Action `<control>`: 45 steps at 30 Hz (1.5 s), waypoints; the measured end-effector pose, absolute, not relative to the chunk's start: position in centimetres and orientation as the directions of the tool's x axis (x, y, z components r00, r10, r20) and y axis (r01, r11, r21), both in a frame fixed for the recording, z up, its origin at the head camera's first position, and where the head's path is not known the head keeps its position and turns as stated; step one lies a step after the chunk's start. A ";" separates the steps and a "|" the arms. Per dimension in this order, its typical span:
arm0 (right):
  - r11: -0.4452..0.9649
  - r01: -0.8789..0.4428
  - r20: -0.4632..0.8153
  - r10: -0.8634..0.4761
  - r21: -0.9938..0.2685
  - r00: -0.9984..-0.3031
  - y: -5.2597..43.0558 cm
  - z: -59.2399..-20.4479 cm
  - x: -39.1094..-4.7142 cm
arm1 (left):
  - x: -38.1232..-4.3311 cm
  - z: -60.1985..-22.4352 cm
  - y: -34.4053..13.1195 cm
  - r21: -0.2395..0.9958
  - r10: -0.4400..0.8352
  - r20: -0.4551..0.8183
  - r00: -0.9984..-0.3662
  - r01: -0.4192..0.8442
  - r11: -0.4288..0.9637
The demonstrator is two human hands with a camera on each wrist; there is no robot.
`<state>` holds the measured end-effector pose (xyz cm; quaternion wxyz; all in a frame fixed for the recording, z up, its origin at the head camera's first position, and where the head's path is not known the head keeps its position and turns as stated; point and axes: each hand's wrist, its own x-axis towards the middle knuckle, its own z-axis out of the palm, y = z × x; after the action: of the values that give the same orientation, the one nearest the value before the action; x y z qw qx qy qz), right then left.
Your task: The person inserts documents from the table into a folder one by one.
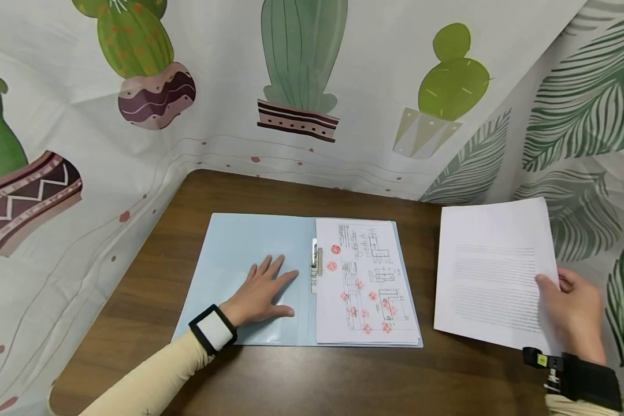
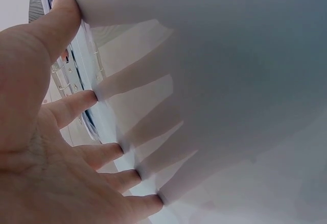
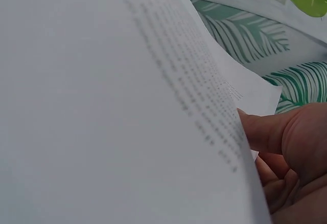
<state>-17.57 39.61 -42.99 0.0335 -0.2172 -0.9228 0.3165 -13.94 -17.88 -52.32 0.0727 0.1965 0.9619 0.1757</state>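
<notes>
A light blue folder [image 1: 229, 248] lies spread flat on the table, its metal clip [image 1: 316, 263] along the spine. On its right side rests a stack of drawing sheets [image 1: 351, 300] with red stamps. My left hand [image 1: 260, 294] has its fingers spread, with the fingertips on the folder's bare left cover; the left wrist view shows their reflections in the glossy surface. To the right of the folder, my right hand [image 1: 574, 306] pinches a printed sheet of paper [image 1: 489, 231] by its right edge, thumb on top and fingers curled beneath. In the right wrist view another paper corner [image 3: 260, 96] shows behind that sheet.
The brown wooden table [image 1: 312, 375] has a rounded back left corner. Behind it and along both sides hangs a white cloth [image 1: 218, 69] printed with cacti and leaves, close to the table's edges.
</notes>
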 end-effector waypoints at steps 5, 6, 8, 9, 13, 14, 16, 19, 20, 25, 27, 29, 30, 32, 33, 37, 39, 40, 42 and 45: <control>0.657 0.399 -0.083 0.456 -0.640 -0.886 39.6 -42.6 -17.6 | -14.1 -52.4 -18.0 0.349 0.406 -0.070 -0.911 0.359 0.866; 0.653 0.402 -0.089 0.457 -0.642 -0.885 39.6 -42.6 -17.6 | -14.1 -52.4 -18.0 0.348 0.405 -0.070 -0.912 0.358 0.866; 0.639 0.400 -0.097 0.454 -0.657 -0.886 39.6 -42.7 -17.7 | -14.1 -52.3 -18.0 0.348 0.406 -0.067 -0.911 0.360 0.866; 0.636 0.395 -0.099 0.449 -0.663 -0.888 39.6 -42.8 -17.7 | -14.1 -52.3 -18.0 0.346 0.406 -0.069 -0.911 0.360 0.867; 0.630 0.358 -0.087 0.418 -0.690 -0.904 39.2 -43.5 -18.2 | -14.1 -52.2 -18.0 0.346 0.407 -0.070 -0.911 0.361 0.866; 0.632 0.344 -0.078 0.409 -0.694 -0.909 38.9 -43.7 -18.4 | -14.1 -52.2 -18.0 0.346 0.408 -0.070 -0.910 0.361 0.866; 0.631 0.326 -0.070 0.395 -0.704 -0.916 38.2 -44.1 -18.8 | -14.2 -52.2 -18.0 0.347 0.407 -0.065 -0.911 0.362 0.865; 0.630 0.309 -0.066 0.379 -0.713 -0.923 36.7 -44.9 -19.6 | -14.2 -52.2 -18.1 0.347 0.409 -0.055 -0.911 0.367 0.863; 0.628 0.306 -0.068 0.373 -0.716 -0.925 36.1 -45.1 -19.9 | -14.2 -52.2 -18.0 0.347 0.409 -0.055 -0.911 0.366 0.863; 0.592 0.276 -0.094 0.319 -0.758 -0.943 33.4 -46.2 -20.7 | -14.3 -52.4 -17.9 0.348 0.408 -0.061 -0.911 0.363 0.864; 0.578 0.256 -0.104 0.283 -0.775 -0.954 32.5 -46.6 -20.9 | -14.3 -52.6 -17.9 0.351 0.407 -0.064 -0.911 0.362 0.864; 0.569 0.244 -0.116 0.252 -0.786 -0.961 31.5 -47.0 -20.9 | -14.2 -52.6 -17.8 0.359 0.407 -0.069 -0.911 0.358 0.862; 0.564 0.239 -0.122 0.238 -0.791 -0.964 31.0 -47.2 -21.0 | -14.2 -52.6 -17.8 0.359 0.408 -0.070 -0.910 0.358 0.862; 0.556 0.230 -0.132 0.210 -0.799 -0.969 30.1 -47.6 -20.9 | -14.2 -52.5 -17.8 0.360 0.409 -0.074 -0.910 0.357 0.862; 0.552 0.227 -0.137 0.199 -0.802 -0.970 29.6 -47.7 -20.9 | -14.1 -52.5 -17.7 0.358 0.409 -0.074 -0.910 0.358 0.862; 0.533 0.218 -0.151 0.168 -0.817 -0.974 27.9 -48.5 -20.7 | -14.0 -52.4 -17.7 0.355 0.407 -0.076 -0.910 0.357 0.864; 0.528 0.211 -0.150 0.157 -0.822 -0.976 27.1 -48.7 -20.7 | -14.0 -52.4 -17.7 0.360 0.404 -0.076 -0.911 0.353 0.864; 0.529 0.209 -0.150 0.153 -0.822 -0.977 26.7 -48.9 -20.7 | -14.0 -52.4 -17.7 0.363 0.403 -0.076 -0.912 0.351 0.863; 0.526 0.208 -0.152 0.147 -0.825 -0.977 26.0 -49.2 -20.6 | -14.0 -52.5 -17.7 0.364 0.402 -0.076 -0.913 0.350 0.863; 0.513 0.212 -0.163 0.139 -0.832 -0.977 25.1 -49.8 -20.5 | -14.0 -52.5 -17.7 0.364 0.401 -0.072 -0.913 0.351 0.863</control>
<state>-20.49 25.08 -49.84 -0.0375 -0.1009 -0.8689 0.4831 -13.99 -17.70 -52.53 0.0728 0.1953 0.9624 0.1743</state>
